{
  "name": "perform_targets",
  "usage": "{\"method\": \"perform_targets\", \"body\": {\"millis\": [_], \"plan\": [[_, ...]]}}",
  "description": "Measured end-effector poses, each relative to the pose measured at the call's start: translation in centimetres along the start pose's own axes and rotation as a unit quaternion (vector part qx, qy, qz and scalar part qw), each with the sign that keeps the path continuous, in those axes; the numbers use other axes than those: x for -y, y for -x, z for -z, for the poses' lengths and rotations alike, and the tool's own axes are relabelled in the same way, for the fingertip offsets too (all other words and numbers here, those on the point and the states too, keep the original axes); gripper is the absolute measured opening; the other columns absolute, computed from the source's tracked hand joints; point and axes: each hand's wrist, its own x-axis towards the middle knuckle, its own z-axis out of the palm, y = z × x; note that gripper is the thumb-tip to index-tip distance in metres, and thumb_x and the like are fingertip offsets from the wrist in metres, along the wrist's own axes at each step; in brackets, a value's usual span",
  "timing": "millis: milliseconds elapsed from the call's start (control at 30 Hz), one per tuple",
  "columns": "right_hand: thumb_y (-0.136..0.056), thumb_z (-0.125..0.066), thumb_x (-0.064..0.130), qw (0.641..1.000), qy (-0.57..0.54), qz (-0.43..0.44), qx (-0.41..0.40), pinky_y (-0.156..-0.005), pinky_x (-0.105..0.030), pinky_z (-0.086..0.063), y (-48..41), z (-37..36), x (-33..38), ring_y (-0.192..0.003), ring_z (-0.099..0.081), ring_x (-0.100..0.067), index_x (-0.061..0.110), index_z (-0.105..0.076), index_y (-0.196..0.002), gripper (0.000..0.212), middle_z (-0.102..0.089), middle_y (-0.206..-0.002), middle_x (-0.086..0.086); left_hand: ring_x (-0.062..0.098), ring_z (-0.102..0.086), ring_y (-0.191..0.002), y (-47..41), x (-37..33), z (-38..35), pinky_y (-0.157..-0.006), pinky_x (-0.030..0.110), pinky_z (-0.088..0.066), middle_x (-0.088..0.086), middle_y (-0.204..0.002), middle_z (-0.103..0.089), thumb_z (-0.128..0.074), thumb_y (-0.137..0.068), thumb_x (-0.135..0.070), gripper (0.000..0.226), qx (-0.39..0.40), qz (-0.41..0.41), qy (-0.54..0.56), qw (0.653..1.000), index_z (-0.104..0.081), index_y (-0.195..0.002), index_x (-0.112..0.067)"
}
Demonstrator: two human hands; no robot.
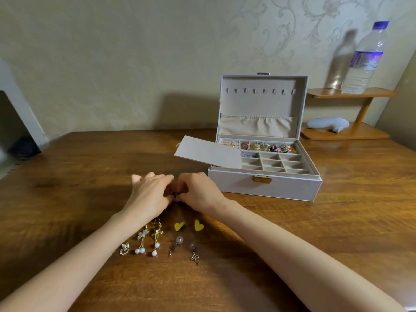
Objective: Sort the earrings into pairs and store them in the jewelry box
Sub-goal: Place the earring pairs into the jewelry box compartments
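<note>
Pinching a dark piece [174, 195] between curled fingertips, the left hand [148, 194] and right hand [198, 192] meet just left of the box [263, 185], level with its front wall and low over the counter [337, 221]; the piece is too small to tell what it is. The box stands open, lid [262, 104] upright at its back, close to the wall [112, 64] where the counter's far edge ends. A flat panel [209, 152] lies tilted across the box's left part and juts past its left rim. Inside, the back row holds coloured jewellery [267, 147]; in front of that is a grid of small compartments, with something blue [249, 155] in the back left one. A gold clasp [261, 179] sits mid-front. Left of the box and nearer the person, the earrings lie loose between the forearms: two yellow hearts [179, 226] [198, 225] set apart, then two pearl drops [140, 242] [156, 239] side by side, a small gold one [124, 248] left of them, and two snake drops [173, 245] [194, 253] right of them. A broad stretch of wood runs from the box's left side to the counter's left edge; a narrower band runs along its right side and front. Behind the box to the right a two-tier shelf [351, 92] carries a bottle [364, 59] on top and a grey thing [326, 123] below. The bottle's blue label [367, 60] is too blurred to read; the box shows no legible writing.
</note>
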Motion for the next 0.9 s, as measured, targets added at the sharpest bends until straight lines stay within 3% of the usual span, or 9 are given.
{"method": "perform_targets", "body": {"millis": [233, 400, 500, 567, 667, 900], "plan": [[-0.084, -0.066, 0.011, 0.998, -0.033, 0.005, -0.052, -0.069, -0.022, -0.049, 1.5, 2.3, -0.8, -0.08, -0.059, -0.015, 0.011, -0.066, -0.096, 0.012, -0.066, -0.091, -0.004, 0.011, -0.045, -0.087, 0.3, -1.4, 1.9, -0.081, 0.032, -0.023, -0.019, -0.073, -0.046, -0.06, -0.086, -0.028, 0.011, -0.058, -0.038, 0.109, 0.992, -0.056, -0.096, -0.029], [-0.082, -0.07, 0.009, 0.993, -0.082, 0.003, -0.08, -0.05, -0.01, -0.04, 3.5, 6.5, -1.6, -0.054, -0.055, -0.001, 0.014, -0.064, -0.088, 0.01, -0.062, -0.08, 0.003, 0.008, -0.048, -0.085, -0.3, -4.0, 3.9, -0.082, 0.03, -0.023, -0.015, -0.09, -0.058, -0.061, -0.087, -0.024, 0.01, -0.107, -0.083, 0.178, 0.975, -0.062, -0.095, -0.028], [-0.079, -0.072, 0.006, 0.987, -0.106, -0.022, -0.122, -0.039, -0.008, -0.037, 4.4, 9.0, -3.1, -0.045, -0.056, 0.0, 0.012, -0.064, -0.084, 0.011, -0.065, -0.078, 0.001, 0.005, -0.05, -0.08, -1.5, -6.1, 4.5, -0.085, 0.031, -0.027, -0.015, -0.086, -0.059, -0.063, -0.086, -0.022, 0.008, -0.125, -0.106, 0.225, 0.961, -0.062, -0.092, -0.027], [-0.077, -0.075, 0.007, 0.981, -0.101, -0.043, -0.159, -0.039, -0.01, -0.038, 4.7, 10.5, -4.3, -0.044, -0.055, 0.002, 0.013, -0.066, -0.081, 0.011, -0.067, -0.078, 0.001, 0.005, -0.052, -0.078, -2.7, -7.6, 4.6, -0.092, 0.038, -0.035, -0.015, -0.081, -0.059, -0.065, -0.085, -0.022, 0.006, -0.125, -0.118, 0.259, 0.951, -0.062, -0.089, -0.026], [-0.073, -0.078, 0.009, 0.973, -0.096, -0.072, -0.198, -0.044, -0.008, -0.039, 5.1, 12.4, -6.3, -0.046, -0.054, 0.007, 0.015, -0.066, -0.076, 0.013, -0.065, -0.071, 0.004, 0.008, -0.056, -0.077, -4.9, -9.8, 4.4, -0.088, 0.049, -0.045, -0.015, -0.077, -0.061, -0.068, -0.082, -0.023, 0.008, -0.098, -0.112, 0.317, 0.937, -0.061, -0.083, -0.027], [-0.07, -0.08, 0.012, 0.96, -0.07, -0.126, -0.242, -0.047, -0.007, -0.038, 5.3, 15.0, -10.4, -0.047, -0.052, 0.006, 0.017, -0.069, -0.073, 0.013, -0.062, -0.063, 0.009, 0.012, -0.062, -0.085, -10.0, -14.0, 3.3, -0.092, 0.045, -0.044, -0.013, -0.077, -0.065, -0.075, -0.076, -0.022, 0.011, -0.032, -0.093, 0.35, 0.932, -0.064, -0.075, -0.024]]}}
